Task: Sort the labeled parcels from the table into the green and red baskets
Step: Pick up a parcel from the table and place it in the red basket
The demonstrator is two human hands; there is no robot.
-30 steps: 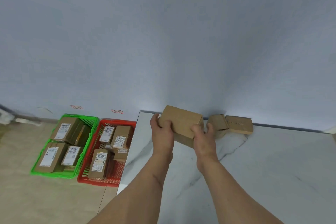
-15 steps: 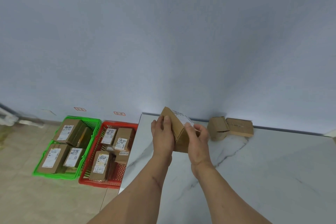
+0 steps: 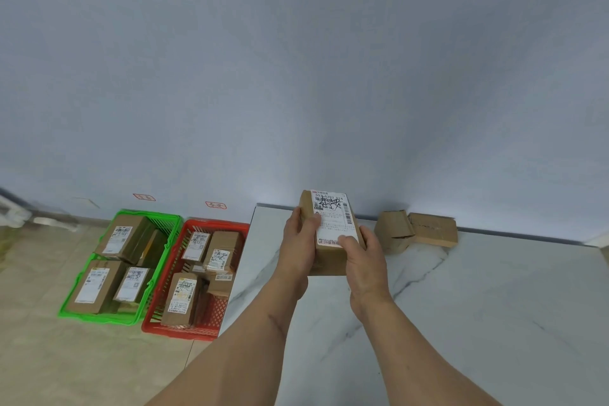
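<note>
Two hands hold one brown cardboard parcel [image 3: 329,234] above the far left part of the white marble-patterned table [image 3: 478,306], its white printed shipping label [image 3: 333,217] turned up toward the camera. The main risk, as I judge it, is a wrong sort: the label's handwriting is scrawled over print, and a hasty reading could send the box to the wrong basket. A second risk is the drop itself. The green plastic basket [image 3: 74,311] and the red plastic basket [image 3: 158,328] sit side by side on the tiled floor, touching or nearly so, left of the table and lower than it, so a toss aimed loosely could land across the shared rims or in the neighbour. Both already hold several labelled boxes, and a parcel landing on an edge could tip out or hide another label.

The left hand [image 3: 298,245] grips the parcel's left side, fingers curled around the edge with the thumb lying on the label. The right hand [image 3: 362,254] grips the lower right corner, thumb pressed on the label's bottom edge, fingers wrapped beneath and out of sight. Neither hand is spread wide; both are closed firmly on the box.

Two more plain cardboard boxes [image 3: 418,229], no label visible, lie against the wall at the table's back edge, still to be sorted.
</note>
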